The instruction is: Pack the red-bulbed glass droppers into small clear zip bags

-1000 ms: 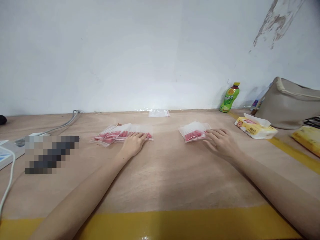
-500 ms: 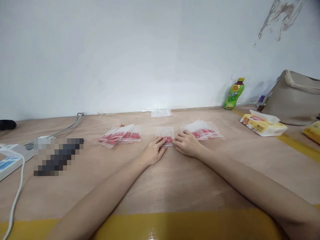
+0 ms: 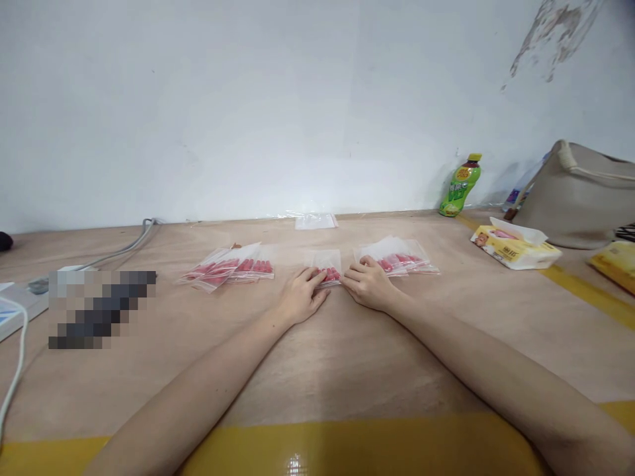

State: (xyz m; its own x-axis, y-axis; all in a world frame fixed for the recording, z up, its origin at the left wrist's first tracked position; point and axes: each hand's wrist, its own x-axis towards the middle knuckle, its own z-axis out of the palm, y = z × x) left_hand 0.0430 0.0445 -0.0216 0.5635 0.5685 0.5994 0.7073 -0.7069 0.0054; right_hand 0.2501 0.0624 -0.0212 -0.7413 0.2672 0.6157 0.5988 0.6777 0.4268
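Note:
A small clear zip bag with several red pieces in it lies flat on the table between my hands. My left hand rests at its left side, fingers stretched over the red pieces and thumb apart below the bag's near edge. The curled fingers of my right hand close at the bag's near right corner; their tips are partly hidden. Left of my hands is an overlapping pile of similar filled bags. Another pile of filled bags fans out just beyond my right hand.
Flat plastic bags lie by the wall. At right stand a green bottle, a yellow tissue pack and a grey handbag. A power strip with cables and a dark blurred-out object lie at left.
The whole view has shifted slightly, so things appear a little further left. Both hands stay at the same bag, and the left fingers have shifted a little over it.

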